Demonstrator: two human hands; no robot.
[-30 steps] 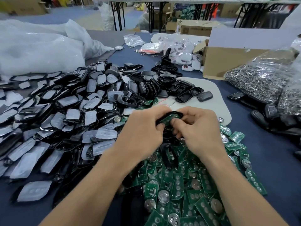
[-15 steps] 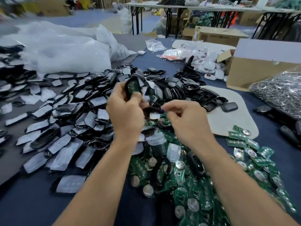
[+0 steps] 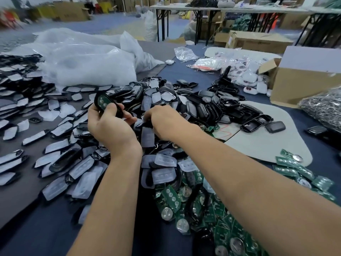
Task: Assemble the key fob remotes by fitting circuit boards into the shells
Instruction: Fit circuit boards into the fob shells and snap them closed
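Observation:
My left hand (image 3: 108,126) grips a black key fob shell (image 3: 103,104) with a green circuit board seated in it, held above the pile. My right hand (image 3: 164,121) reaches down into the heap of black shells and grey rubber button pads (image 3: 147,134); its fingertips are curled among the parts and what they touch is hidden. Loose green circuit boards (image 3: 208,206) with coin cells lie in a pile under my right forearm. More empty black shells (image 3: 230,106) are heaped beyond my hands.
Large white plastic bags (image 3: 88,60) lie at the back left. A cardboard box (image 3: 302,80) and a bag of metal rings (image 3: 321,106) stand at the right. A beige mat (image 3: 267,143) lies right of the hands. White fobs (image 3: 247,76) sit at the back.
The hands parted after working one shell together. My left hand carried the shell with its board up and left. My right hand went down into the pile of shells and pads.

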